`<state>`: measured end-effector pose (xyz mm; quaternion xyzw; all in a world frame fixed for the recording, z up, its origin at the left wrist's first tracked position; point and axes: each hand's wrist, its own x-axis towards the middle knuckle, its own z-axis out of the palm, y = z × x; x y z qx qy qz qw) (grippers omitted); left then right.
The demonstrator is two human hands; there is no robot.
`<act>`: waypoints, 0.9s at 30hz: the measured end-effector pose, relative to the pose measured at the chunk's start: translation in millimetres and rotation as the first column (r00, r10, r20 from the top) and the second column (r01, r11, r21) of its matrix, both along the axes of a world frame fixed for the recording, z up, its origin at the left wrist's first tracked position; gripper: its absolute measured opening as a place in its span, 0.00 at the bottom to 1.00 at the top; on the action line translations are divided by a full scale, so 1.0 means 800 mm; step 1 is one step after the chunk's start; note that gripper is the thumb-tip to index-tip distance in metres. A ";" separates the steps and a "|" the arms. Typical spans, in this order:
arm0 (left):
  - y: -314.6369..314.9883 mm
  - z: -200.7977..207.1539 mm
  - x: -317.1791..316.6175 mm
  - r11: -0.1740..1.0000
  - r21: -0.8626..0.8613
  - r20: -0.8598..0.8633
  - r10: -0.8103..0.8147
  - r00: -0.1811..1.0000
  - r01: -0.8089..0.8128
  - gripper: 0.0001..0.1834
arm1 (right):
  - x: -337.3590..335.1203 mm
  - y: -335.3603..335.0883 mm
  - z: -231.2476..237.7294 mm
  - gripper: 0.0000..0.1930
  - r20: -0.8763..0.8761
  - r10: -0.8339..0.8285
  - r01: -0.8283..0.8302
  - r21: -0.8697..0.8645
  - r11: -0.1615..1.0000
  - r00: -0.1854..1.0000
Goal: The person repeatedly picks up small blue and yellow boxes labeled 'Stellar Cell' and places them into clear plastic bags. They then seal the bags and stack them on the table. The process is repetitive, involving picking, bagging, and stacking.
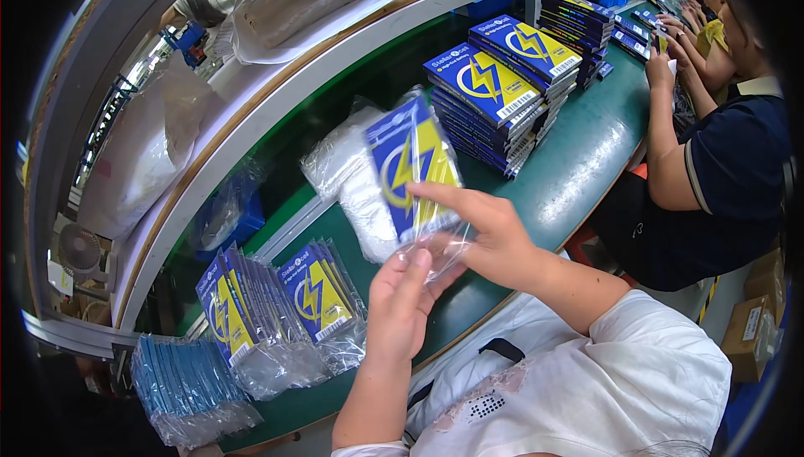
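A flat blue-and-yellow box (413, 164) with a lightning bolt sits inside a clear plastic bag (448, 248), tilted in front of me. My left hand (404, 294) pinches the bag's loose lower end between thumb and fingers. Across the box's face lies the stretched index finger of my right hand (494, 235); its other fingers curl at the bag's lower edge, partly hidden. Behind the box, a stack of clear plastic bags (362, 218) rests on the green table (578, 168). Unbagged boxes (490, 89) stand piled just beyond, to the right.
Bagged boxes (314, 294) stand in rows at the left, beside a row of blue-edged bagged packs (180, 382). A blue bin (239, 223) sits under the white shelf (276, 72). Co-workers (695, 147) sit at the right. Cardboard boxes (748, 336) are on the floor.
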<state>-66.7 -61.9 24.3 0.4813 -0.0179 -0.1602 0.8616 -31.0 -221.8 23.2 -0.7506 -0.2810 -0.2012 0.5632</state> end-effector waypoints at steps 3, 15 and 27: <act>0.003 0.007 -0.005 0.985 0.163 0.071 -0.078 0.994 0.066 0.23 | -0.015 -0.007 0.015 0.12 0.219 -0.126 0.120 0.042 0.992 0.967; 0.031 0.010 -0.020 0.994 -0.053 -0.160 0.086 0.983 -0.096 0.30 | -0.049 0.047 0.015 0.21 0.161 0.656 -0.661 -0.031 0.750 0.737; 0.097 -0.039 -0.027 -0.408 0.806 0.403 -0.149 0.903 -0.428 0.38 | 0.002 -0.026 0.031 0.19 0.011 0.388 -0.386 -0.059 0.920 0.922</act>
